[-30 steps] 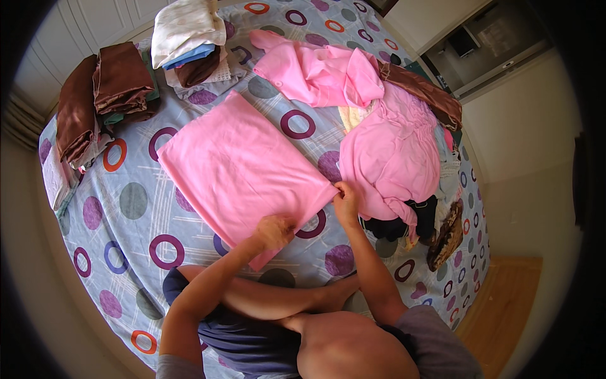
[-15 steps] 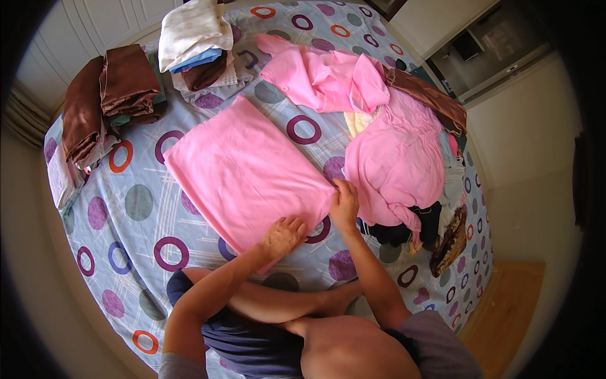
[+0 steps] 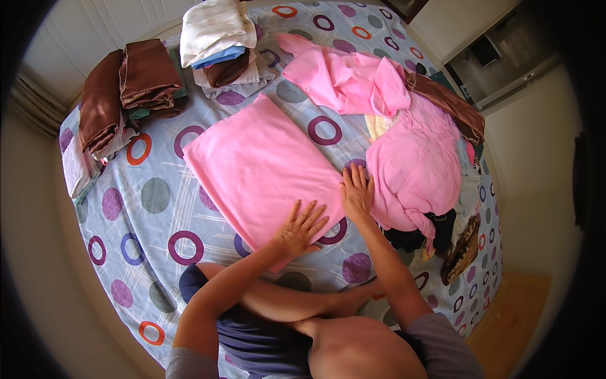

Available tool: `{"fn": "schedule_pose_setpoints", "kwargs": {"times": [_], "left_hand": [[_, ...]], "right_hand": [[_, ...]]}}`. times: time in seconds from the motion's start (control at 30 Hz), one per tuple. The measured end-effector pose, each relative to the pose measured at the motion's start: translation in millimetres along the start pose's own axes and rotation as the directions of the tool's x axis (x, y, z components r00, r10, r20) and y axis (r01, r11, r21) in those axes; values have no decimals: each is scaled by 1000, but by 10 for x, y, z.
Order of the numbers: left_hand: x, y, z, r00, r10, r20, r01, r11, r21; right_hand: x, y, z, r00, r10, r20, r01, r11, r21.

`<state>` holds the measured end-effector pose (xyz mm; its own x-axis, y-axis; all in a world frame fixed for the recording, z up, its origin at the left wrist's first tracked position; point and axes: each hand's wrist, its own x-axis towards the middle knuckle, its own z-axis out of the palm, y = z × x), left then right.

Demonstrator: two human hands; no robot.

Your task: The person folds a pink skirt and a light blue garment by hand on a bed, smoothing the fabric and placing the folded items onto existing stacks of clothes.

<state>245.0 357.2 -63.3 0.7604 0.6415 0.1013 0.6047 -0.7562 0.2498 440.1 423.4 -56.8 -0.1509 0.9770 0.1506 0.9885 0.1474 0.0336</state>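
Observation:
A folded pink cloth point(image 3: 259, 167) lies in front of me on the patterned bedsheet, smoothed into a rough rectangle. On its near edge my left hand point(image 3: 301, 228) rests flat with the fingers spread. My right hand point(image 3: 357, 194) lies at the cloth's right corner, its fingers stretched out and pointing away from me. Neither hand grips anything. Just right of that hand is a rumpled pink garment point(image 3: 416, 164). Beyond it, another crumpled pink piece of fabric point(image 3: 347, 76) is spread out.
Folded brown fabric point(image 3: 148, 76) is stacked at the far left, beside a pile topped with white cloth point(image 3: 218, 28). Brown cloth point(image 3: 448, 107) and dark clothing lie around the pink heap at right. My crossed legs point(image 3: 284, 300) are at the near edge.
My right hand has let go of the pink cloth's corner and flattened out. The left hand's bent fingers have spread on the cloth. The whole view has shifted slightly.

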Motion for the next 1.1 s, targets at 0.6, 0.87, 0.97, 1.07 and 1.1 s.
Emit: {"fn": "schedule_pose_setpoints", "kwargs": {"times": [0.6, 0.87, 0.97, 1.07, 1.1], "left_hand": [[-17, -261, -255, 986, -165, 10, 165, 980, -115], [-405, -1129, -288, 802, -546, -244, 564, 826, 4], [-473, -1263, -164, 737, -638, -222, 638, 766, -85], [-406, -1235, -179, 713, -687, -142, 687, 725, -58], [-406, -1269, -203, 710, -688, -152, 689, 723, -54]], "right_hand": [[834, -451, 161, 990, -140, 11, 138, 982, 128], [778, -1378, 109, 858, -514, 29, 487, 829, 276], [897, -1307, 172, 844, -537, -9, 522, 817, 245], [1149, -982, 299, 934, -354, -58, 358, 917, 173], [1230, -897, 318, 959, -277, -52, 282, 946, 160]]}}
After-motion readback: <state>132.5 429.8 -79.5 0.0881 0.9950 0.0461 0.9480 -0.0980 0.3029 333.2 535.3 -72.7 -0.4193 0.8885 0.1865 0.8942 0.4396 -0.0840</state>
